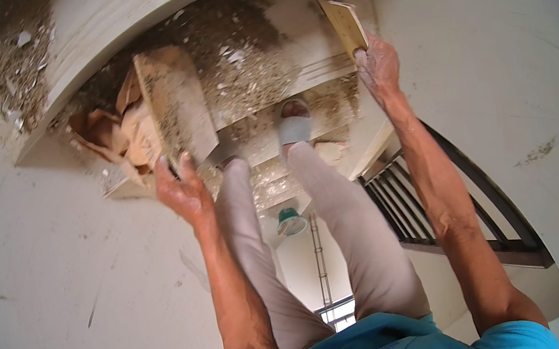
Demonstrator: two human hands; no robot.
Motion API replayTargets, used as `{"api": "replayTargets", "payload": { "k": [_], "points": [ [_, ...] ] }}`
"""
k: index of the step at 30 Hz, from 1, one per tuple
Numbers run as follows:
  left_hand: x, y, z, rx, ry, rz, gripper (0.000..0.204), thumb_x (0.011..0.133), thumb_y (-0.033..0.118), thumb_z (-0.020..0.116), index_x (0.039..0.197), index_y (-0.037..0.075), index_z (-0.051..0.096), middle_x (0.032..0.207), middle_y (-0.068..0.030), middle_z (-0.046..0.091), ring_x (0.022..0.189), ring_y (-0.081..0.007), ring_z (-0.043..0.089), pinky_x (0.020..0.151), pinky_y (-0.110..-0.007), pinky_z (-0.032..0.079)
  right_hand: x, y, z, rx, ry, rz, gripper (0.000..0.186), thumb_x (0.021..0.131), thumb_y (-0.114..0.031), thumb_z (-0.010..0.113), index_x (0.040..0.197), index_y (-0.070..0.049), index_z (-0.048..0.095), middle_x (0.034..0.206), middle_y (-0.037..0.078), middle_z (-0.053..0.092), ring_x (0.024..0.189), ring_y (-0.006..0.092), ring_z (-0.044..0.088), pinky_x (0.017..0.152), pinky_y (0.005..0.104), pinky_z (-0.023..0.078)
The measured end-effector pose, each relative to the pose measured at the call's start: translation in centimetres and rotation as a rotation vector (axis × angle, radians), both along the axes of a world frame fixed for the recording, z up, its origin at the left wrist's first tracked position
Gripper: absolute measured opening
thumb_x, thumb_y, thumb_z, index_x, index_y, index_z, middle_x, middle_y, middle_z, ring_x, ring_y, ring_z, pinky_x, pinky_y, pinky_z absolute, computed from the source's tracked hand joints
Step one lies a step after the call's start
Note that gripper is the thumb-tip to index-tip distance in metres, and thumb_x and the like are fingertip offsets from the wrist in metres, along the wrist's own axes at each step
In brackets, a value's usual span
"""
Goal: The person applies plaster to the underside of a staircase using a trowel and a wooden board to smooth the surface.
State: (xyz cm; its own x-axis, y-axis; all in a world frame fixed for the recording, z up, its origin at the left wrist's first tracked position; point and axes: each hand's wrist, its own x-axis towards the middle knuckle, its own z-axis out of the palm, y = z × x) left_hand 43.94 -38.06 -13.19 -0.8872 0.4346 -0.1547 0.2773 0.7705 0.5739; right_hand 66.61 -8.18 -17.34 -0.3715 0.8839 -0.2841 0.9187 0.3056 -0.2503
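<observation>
My left hand (183,191) is closed on the near end of a flat, dirt-smeared board (181,106), with the thumb on its face and fingers at its left edge. The board stands tilted on the littered stair. Crumpled brown paper or cardboard (131,137) lies against its left side. My right hand (380,67), dusty with pale powder, is raised at the right. It grips one end of a flat, yellowish rectangular piece (344,25) with a pale edge. That piece's exact kind cannot be made out.
Loose rubble and pale chips (242,69) cover the steps around my feet. A white wall (71,263) rises on the left. A dark metal railing (404,205) runs below my right arm. Farther down, a green bucket (291,222) shows between my legs.
</observation>
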Motion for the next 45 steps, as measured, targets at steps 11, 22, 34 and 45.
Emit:
{"api": "replayTargets", "payload": {
  "k": [11,22,34,45],
  "points": [
    [-0.2,0.3,0.0,-0.001,-0.041,0.006,0.024,0.084,0.007,0.066,0.1,-0.009,0.058,0.093,-0.0245,0.061,0.083,-0.0421,0.059,0.076,-0.043,0.047,-2.1,5.0,-0.5,0.331,-0.024,-0.048,0.03,0.081,-0.004,0.057,0.11,-0.005,0.065,0.096,0.018,0.066,0.087,0.0363,0.065,0.075,0.0465,0.052],
    [-0.4,0.4,0.3,-0.007,-0.001,-0.025,0.025,0.085,0.008,0.066,0.099,-0.01,0.057,0.092,-0.0244,0.061,0.082,-0.0408,0.059,0.075,-0.043,0.047,-5.7,6.2,-2.7,0.315,-0.188,-0.021,0.017,0.088,-0.009,0.053,0.096,-0.001,0.065,0.102,0.02,0.065,0.096,0.0384,0.062,0.076,0.0471,0.054],
    [-0.7,0.5,0.4,0.037,-0.068,0.03,0.019,0.086,0.008,0.064,0.094,-0.007,0.058,0.084,-0.0205,0.06,0.075,-0.0355,0.056,0.073,-0.039,0.046,-5.1,3.5,-0.6,0.208,-0.008,0.145,0.024,0.082,-0.001,0.056,0.105,-0.004,0.063,0.096,0.02,0.065,0.087,0.0383,0.066,0.075,0.0474,0.054],
    [-0.7,0.8,0.3,0.062,-0.068,0.014,0.017,0.087,0.008,0.063,0.094,-0.006,0.058,0.079,-0.0176,0.059,0.07,-0.0296,0.055,0.071,-0.037,0.046,-11.3,-1.4,-2.8,0.146,-0.038,0.14,0.035,0.081,0.0,0.057,0.115,-0.005,0.066,0.091,0.015,0.07,0.077,0.0282,0.067,0.069,0.04,0.055]
  ]
}}
